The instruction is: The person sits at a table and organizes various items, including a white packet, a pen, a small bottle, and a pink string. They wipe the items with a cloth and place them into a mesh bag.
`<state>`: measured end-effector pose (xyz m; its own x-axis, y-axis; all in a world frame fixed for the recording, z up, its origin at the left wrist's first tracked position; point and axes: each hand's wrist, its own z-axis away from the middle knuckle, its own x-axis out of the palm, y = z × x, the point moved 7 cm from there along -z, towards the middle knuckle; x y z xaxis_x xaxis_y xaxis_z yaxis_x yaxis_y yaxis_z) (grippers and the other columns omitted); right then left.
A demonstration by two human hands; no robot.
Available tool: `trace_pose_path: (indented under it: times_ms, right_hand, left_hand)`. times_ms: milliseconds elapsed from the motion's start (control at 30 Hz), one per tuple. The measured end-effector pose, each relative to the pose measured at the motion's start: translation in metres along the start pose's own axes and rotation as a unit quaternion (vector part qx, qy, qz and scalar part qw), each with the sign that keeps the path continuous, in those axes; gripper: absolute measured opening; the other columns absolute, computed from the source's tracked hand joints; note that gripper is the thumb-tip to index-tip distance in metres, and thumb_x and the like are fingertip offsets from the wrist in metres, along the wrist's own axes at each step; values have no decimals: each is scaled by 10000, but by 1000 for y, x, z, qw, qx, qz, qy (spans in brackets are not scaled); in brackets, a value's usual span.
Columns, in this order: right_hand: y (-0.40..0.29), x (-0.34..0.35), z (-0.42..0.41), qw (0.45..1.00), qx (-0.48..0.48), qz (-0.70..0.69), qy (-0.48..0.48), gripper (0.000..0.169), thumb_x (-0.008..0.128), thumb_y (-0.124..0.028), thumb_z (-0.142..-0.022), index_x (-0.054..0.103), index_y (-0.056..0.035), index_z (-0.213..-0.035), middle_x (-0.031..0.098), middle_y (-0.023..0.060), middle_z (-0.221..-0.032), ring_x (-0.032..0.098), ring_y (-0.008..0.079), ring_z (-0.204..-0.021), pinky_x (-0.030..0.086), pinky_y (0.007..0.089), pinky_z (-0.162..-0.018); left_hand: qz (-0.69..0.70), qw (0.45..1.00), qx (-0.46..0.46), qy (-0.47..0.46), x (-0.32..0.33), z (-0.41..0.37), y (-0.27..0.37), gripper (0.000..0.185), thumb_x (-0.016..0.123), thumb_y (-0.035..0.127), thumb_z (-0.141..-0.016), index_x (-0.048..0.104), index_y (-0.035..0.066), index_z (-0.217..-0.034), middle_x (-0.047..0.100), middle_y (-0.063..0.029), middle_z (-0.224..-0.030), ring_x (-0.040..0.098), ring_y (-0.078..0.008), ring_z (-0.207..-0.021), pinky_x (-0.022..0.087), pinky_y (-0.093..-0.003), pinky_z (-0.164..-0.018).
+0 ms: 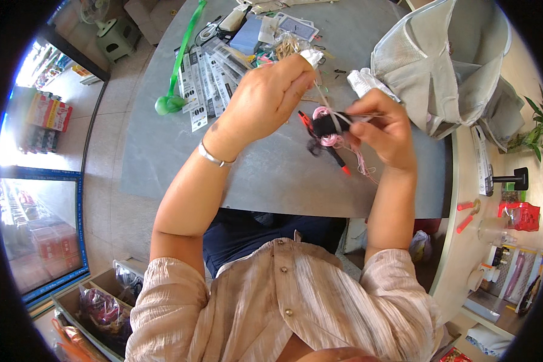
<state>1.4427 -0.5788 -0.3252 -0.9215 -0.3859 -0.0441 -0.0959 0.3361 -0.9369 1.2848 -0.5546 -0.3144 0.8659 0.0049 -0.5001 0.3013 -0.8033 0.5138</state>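
My left hand (273,97), with a silvery bangle on its wrist, is raised over the grey table with its fingers pinched on a thin pale strand (322,96). That strand runs down taut to a small black bundle (326,124) and crosses around it. My right hand (387,129) grips the right end of the bundle between thumb and fingers; its fingers are slightly blurred. Pink cord (331,140) shows in loops beneath and beside the bundle, with loose ends trailing near my right hand. A black and orange-red slender tool (337,156) lies under it, partly hidden.
Flat printed packets (208,86), a blue box (248,35) and a green, round-ended strap-like item (169,104) lie to the far left. A grey fabric organizer (423,72) and a crumpled white wrapper (366,82) stand right. An open drawer (79,312) is at lower left.
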Motion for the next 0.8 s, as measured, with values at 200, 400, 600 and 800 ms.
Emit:
trace_pose_path:
  times_ms: [200, 400, 600, 800]
  right_hand:
    - [-1, -28, 1, 950, -62, 168, 255, 180, 631, -97, -826, 568, 6, -959, 608, 68, -755, 550, 92, -633, 449, 212, -573]
    - [3, 3, 2, 991, 7, -125, -35, 183, 632, -134, -833, 589, 7, -942, 611, 66, -763, 582, 112, -650, 458, 212, -587]
    - [11, -24, -5, 958, -24, 182, 222, 167, 619, -140, -848, 573, 2, -923, 602, 47, -735, 560, 83, -636, 438, 197, -588]
    - [23, -2, -3, 995, 89, 49, 4, 159, 621, -97, -845, 554, 6, -945, 588, 19, -780, 547, 49, -682, 440, 185, -580]
  left_hand:
    - [-13, 987, 8, -163, 45, 12, 21, 109, 598, 80, -800, 569, 53, -901, 588, -144, -739, 595, -315, -659, 474, -370, -554]
    - [45, 996, -62, -53, 15, 2, -7, 100, 567, 101, -828, 582, 14, -874, 590, -134, -773, 591, -279, -683, 467, -319, -595]
    - [56, 993, 14, -100, 33, 7, 20, 93, 607, 56, -777, 593, 21, -861, 589, -131, -773, 588, -305, -703, 475, -347, -603]
    - [-26, 997, 2, 66, -2, -6, -10, 194, 621, 101, -772, 618, 36, -955, 582, -110, -823, 561, -299, -741, 453, -354, -644]
